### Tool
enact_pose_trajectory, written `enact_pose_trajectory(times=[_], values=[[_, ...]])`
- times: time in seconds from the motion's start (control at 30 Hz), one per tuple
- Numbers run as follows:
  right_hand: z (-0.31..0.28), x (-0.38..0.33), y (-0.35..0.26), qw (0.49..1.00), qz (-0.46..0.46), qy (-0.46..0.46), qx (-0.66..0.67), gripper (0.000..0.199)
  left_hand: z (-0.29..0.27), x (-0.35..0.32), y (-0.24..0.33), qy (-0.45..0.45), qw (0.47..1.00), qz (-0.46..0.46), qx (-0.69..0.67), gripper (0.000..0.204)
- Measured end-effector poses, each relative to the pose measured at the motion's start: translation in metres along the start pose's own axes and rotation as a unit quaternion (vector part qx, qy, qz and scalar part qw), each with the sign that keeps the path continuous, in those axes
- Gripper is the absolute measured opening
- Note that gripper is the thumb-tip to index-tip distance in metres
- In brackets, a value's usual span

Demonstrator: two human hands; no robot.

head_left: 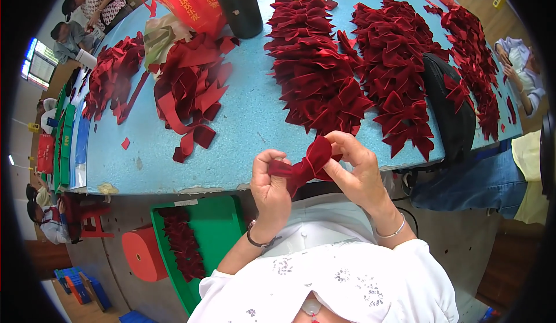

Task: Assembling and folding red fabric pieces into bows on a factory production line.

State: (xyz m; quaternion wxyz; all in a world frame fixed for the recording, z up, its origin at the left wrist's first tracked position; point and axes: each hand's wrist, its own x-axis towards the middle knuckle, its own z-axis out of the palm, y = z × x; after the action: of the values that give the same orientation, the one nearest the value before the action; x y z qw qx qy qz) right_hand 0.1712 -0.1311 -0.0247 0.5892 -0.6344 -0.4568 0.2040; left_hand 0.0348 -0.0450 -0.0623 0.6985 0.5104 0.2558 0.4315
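Between my hands, just off the table's near edge, is a dark red velvet ribbon (303,171) folded into a loop. My left hand (271,185) pinches its left end between thumb and fingers. The fingers of my right hand (353,166) are closed around the looped right side. Right beyond my hands, a long pile of finished velvet bows (315,71) lies on the blue table (243,143). A second pile of bows (397,74) lies to its right. Loose cut ribbon strips (188,94) are heaped to the left.
A black bottle (237,4) and a red bag (184,2) stand at the back. A black bag (443,103) lies at the right, beside more bows (472,62). Below the table's edge are a green tray (223,221) holding bows and a red roll (143,253). Other people sit around.
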Motion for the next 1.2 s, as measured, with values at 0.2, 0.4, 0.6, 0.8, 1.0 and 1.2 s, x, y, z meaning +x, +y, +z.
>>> enact_pose_trajectory(times=[0.2,0.4,0.6,0.8,1.0,1.2], values=[[-0.004,0.005,-0.006,0.997,0.027,-0.046,0.046,0.029,0.001,-0.003,0.003,-0.036,0.997,0.051,0.043,0.015],[-0.002,0.001,-0.001,0.998,-0.024,-0.054,0.029,0.029,0.002,-0.003,0.010,-0.053,0.998,0.013,0.036,0.014],[0.000,-0.003,-0.001,1.000,0.002,-0.021,0.006,0.021,0.011,-0.004,0.008,-0.042,0.990,0.048,0.127,0.010],[-0.001,-0.005,0.005,0.999,-0.021,-0.006,0.043,0.014,0.014,-0.002,0.006,-0.047,0.988,0.033,0.140,0.009],[-0.001,-0.010,0.010,0.998,0.011,-0.048,0.031,0.018,0.012,0.001,0.005,-0.050,0.989,0.009,0.138,0.009],[-0.008,0.008,0.015,0.975,-0.205,-0.029,-0.078,0.025,0.011,0.005,0.002,-0.031,0.988,0.011,0.152,0.011]])
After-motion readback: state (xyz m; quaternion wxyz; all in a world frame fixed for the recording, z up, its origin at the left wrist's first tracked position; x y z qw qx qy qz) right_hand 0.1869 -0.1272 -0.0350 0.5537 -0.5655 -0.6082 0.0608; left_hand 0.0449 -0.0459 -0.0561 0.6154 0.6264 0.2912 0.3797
